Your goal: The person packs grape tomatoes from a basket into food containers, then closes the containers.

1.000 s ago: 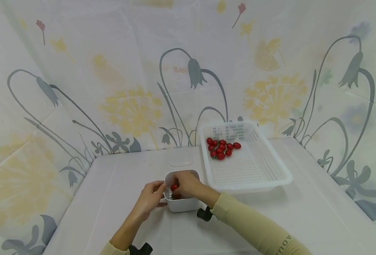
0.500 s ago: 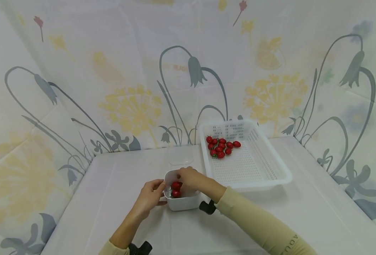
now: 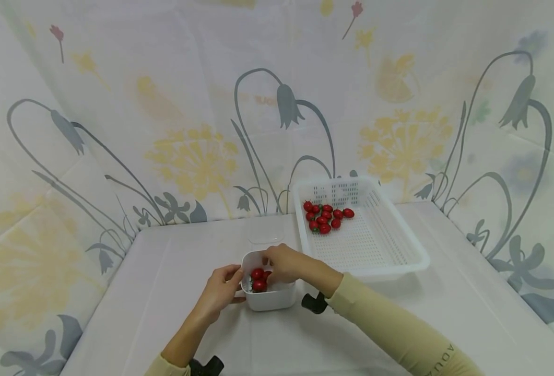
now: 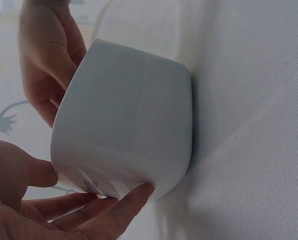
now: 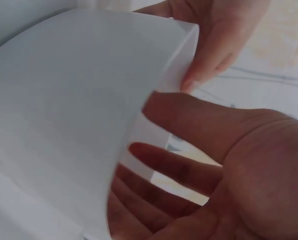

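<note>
A small white rectangular container (image 3: pixel 271 301) stands on the table. My left hand (image 3: pixel 220 290) grips its left side; in the left wrist view the thumb lies at the rim and the fingers along the outer wall. Inside are a few red cherry tomatoes (image 3: pixel 259 285). My right hand (image 3: pixel 283 262) reaches over the rim into the container, fingertips beside a tomato. In the right wrist view its thumb (image 5: pixel 189 117) and index finger are spread apart with nothing between them; the ends of the other fingers are hidden behind the wall.
A white perforated basket (image 3: pixel 410 243) sits to the right and farther back, with several cherry tomatoes (image 3: pixel 325 220) in its left part. A clear lid (image 3: pixel 266 237) lies behind the container. A floral-printed sheet (image 3: pixel 201 104) rises behind the table.
My right hand has drawn back slightly rightward within the container, uncovering more tomatoes, and its fingers have let go of one. The left hand keeps its place.
</note>
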A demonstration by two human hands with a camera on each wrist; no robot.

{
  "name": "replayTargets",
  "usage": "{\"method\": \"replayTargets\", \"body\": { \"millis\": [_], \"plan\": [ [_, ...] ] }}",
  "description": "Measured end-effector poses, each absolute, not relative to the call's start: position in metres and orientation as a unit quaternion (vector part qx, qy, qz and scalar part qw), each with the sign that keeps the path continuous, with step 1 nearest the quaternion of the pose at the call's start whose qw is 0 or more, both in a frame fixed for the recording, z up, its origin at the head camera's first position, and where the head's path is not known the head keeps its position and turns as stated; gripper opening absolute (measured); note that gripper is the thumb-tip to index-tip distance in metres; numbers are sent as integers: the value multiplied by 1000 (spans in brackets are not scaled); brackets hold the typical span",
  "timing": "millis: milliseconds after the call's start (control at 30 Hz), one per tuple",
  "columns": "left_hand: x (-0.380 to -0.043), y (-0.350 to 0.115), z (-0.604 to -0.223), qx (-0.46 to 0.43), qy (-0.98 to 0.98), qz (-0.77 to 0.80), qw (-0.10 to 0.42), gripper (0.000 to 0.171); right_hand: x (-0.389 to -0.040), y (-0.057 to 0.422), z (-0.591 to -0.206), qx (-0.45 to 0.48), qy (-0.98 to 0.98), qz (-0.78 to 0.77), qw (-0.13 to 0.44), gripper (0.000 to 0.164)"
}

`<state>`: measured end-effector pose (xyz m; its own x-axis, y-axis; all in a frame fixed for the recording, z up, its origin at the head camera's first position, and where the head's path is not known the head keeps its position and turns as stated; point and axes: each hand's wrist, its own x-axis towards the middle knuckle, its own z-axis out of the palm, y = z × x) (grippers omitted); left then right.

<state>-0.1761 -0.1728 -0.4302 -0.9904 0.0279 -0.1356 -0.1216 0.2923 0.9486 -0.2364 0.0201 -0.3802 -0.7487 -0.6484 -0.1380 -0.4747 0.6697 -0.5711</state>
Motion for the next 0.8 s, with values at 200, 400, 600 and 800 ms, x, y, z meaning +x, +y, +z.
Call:
{"method": "replayTargets", "body": {
  "millis": [200,400,600,800],
  "plan": [
    [-175,-173,-428,-29,802,593,66,39,-232,40,-364,-348,879,-277,171,37],
    [-175,-172,-428,-31,804,589,69,40,-233,65,-355,-363,881,-265,150,43],
    [-176,-172,-429,-32,802,593,66,41,-243,94,-349,-360,892,-249,117,46],
    [-176,-172,-429,-33,805,589,69,42,-262,123,-348,-347,902,-249,65,47]
  ]
}}
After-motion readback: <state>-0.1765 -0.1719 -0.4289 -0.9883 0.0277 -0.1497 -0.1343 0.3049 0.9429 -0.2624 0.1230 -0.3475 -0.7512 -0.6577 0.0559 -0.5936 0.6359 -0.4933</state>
